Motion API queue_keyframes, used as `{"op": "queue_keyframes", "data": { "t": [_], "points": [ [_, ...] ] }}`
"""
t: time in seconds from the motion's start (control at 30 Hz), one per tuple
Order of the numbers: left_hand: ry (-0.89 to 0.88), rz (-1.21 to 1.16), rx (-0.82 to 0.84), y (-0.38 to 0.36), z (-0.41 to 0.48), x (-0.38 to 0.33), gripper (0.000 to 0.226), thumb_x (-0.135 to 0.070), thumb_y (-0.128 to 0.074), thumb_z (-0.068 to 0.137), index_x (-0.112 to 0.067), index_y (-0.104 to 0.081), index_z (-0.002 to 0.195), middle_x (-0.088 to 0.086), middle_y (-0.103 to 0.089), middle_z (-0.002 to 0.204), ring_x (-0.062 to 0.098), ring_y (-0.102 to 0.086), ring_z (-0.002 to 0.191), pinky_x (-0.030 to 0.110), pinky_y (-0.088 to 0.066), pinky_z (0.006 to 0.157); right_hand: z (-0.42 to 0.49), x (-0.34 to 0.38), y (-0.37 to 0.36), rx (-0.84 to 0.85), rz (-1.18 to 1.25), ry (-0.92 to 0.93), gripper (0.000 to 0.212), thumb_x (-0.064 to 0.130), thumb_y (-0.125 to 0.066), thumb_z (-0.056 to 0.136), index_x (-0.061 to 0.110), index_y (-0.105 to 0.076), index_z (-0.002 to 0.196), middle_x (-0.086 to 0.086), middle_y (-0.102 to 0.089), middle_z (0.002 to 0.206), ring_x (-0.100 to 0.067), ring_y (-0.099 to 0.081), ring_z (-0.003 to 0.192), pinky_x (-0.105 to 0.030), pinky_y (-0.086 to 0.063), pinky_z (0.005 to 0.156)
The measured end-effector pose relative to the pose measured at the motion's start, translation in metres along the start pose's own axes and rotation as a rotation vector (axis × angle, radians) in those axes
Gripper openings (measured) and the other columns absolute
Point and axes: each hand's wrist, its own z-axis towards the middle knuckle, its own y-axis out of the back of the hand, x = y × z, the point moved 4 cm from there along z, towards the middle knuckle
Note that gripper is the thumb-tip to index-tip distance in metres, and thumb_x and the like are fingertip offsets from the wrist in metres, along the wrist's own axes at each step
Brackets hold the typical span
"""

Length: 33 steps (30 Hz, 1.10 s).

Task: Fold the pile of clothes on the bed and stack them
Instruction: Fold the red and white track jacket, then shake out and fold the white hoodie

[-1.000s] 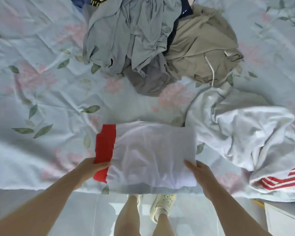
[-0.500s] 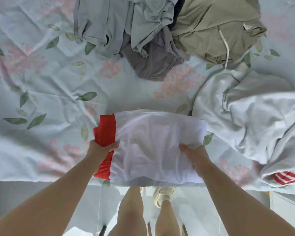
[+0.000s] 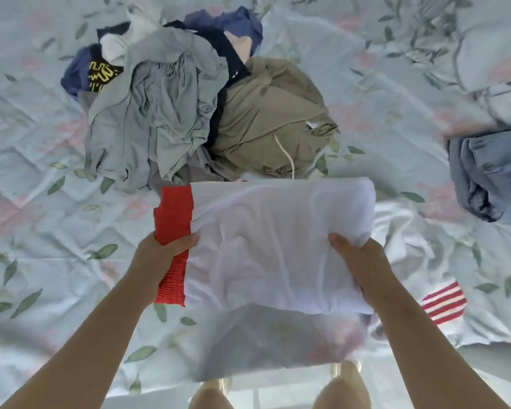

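Head view: folded white garment point(image 3: 278, 246) with a red band, held over the near edge of the bed point(image 3: 42, 172).
The left hand point(image 3: 157, 255) and right hand point(image 3: 357, 261) grip its sides, thumbs on top and fingers pinching from beneath; the unfolded pile point(image 3: 165, 113) lies beyond, with folded denim point(image 3: 490, 175) at the far right.

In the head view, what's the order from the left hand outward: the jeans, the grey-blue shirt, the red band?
1. Red band of the folded white garment, gripped by the left hand itself.
2. Grey-blue shirt, in the pile straight ahead.
3. Jeans, folded, far off to the right.
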Motion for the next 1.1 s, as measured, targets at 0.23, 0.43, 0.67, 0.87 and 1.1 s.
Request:
{"op": "queue_keyframes", "data": {
  "t": [0.23,0.43,0.67,0.87,1.1],
  "points": [
    [-0.102,-0.008,-0.031,-0.211,-0.027,-0.072,0.034,-0.024,-0.084,0.063,-0.014,-0.067,0.091,0.009,-0.07,0.074,0.029,-0.066,0.066,0.039,-0.057,0.063,0.105,0.047,0.187,-0.015,0.065,0.056,0.019,0.035,-0.072,0.08,0.021,-0.06,0.08,0.004,-0.066,0.083,-0.016,-0.062,0.076,-0.027,-0.046,0.061],
    [-0.119,-0.069,0.051,-0.426,-0.056,-0.094,0.029,-0.018,-0.083,0.065,-0.016,-0.067,0.089,0.006,-0.071,0.075,0.023,-0.066,0.063,0.034,-0.056,0.061,0.191,0.058,0.378,-0.15,0.024,0.047,0.02,0.036,-0.074,0.078,0.021,-0.06,0.083,0.003,-0.064,0.083,-0.017,-0.061,0.074,-0.032,-0.048,0.068],
    [-0.204,-0.017,0.13,-0.623,-0.07,-0.117,0.039,-0.029,-0.081,0.071,-0.014,-0.061,0.101,0.003,-0.068,0.088,0.022,-0.066,0.078,0.035,-0.055,0.071,0.264,0.083,0.535,-0.399,-0.26,0.152,0.048,0.039,-0.071,0.081,0.005,-0.057,0.112,-0.015,-0.06,0.101,-0.029,-0.054,0.084,-0.034,-0.038,0.072],
    [-0.064,0.246,0.324,-0.706,-0.061,-0.085,0.087,-0.026,-0.061,0.091,-0.009,0.002,0.15,0.011,-0.014,0.157,0.028,-0.028,0.14,0.043,-0.028,0.113,0.304,0.069,0.562,-0.55,-0.533,0.159,0.081,0.033,-0.069,0.083,0.012,-0.024,0.146,-0.019,-0.034,0.145,-0.043,-0.035,0.129,-0.053,-0.032,0.103],
    [-0.419,1.011,0.216,-0.632,-0.052,-0.04,0.058,-0.023,-0.053,0.091,-0.023,-0.03,0.144,0.0,-0.017,0.155,0.022,-0.022,0.142,0.039,-0.026,0.112,0.291,0.011,0.448,-0.162,-0.578,0.171,0.071,0.028,-0.063,0.087,0.013,-0.027,0.146,-0.012,-0.032,0.148,-0.035,-0.031,0.134,-0.046,-0.03,0.105]
  ]
}}
